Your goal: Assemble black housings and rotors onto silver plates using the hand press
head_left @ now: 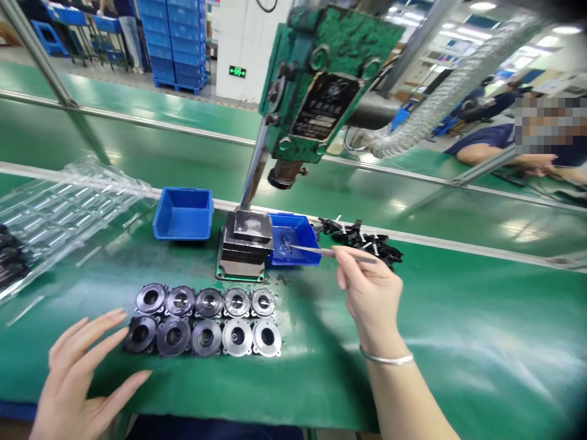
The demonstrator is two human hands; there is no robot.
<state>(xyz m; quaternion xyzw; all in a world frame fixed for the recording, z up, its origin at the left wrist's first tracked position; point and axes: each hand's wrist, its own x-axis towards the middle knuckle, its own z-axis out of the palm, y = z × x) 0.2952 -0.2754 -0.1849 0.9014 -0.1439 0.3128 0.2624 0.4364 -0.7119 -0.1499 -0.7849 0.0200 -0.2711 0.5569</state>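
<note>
Between the thumb and fingers of my right hand (371, 293) is a pair of metal tweezers (316, 249). Their tips reach over a blue bin (309, 256) where small clear rings (285, 243) lie; whether the tips grip one I cannot tell. My left hand (85, 373) is open, fingers apart, beside the left end of two rows of round metal housings (206, 339). Its fingertips are close to the front-left housing (140, 334); contact is unclear. The housings have dark central holes and lie flat on the green table (316, 391).
A green press (330, 85) stands over a metal block (245, 244) mid-table. Left of it are a blue bin (183, 214) and clear plastic trays (68, 208). Black parts (362, 238) are heaped behind the right bin. A person (490, 146) sits across the bench.
</note>
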